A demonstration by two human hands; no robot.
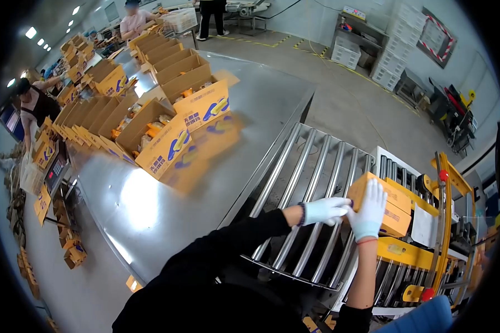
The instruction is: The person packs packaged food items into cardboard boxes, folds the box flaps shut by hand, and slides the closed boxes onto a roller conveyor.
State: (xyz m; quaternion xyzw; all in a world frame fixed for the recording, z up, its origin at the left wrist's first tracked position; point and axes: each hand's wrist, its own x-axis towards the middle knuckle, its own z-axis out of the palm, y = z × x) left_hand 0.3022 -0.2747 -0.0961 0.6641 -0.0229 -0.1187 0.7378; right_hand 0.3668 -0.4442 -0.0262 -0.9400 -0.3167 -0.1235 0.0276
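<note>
A closed orange-brown cardboard box (pixel 397 206) sits at the junction of the roller conveyor (pixel 316 183) and the yellow-framed machine (pixel 408 253). My right hand (pixel 370 208), in a white glove, lies against the box's near end and top with its fingers stretched out. My left hand (pixel 325 211), also gloved in white, reaches over the rollers with fingers extended, and its tips are at the box's near corner. Part of the left fingertips is hidden by the right hand. The box's far end lies between the machine's side guides.
Several open printed cartons (pixel 166 147) with wrapped packs stand in rows on the steel table (pixel 239 183) to the left. Co-workers (pixel 36 108) stand beyond it. White crates (pixel 397 47) are stacked by the back wall. A blue chair-like object (pixel 422 316) is at lower right.
</note>
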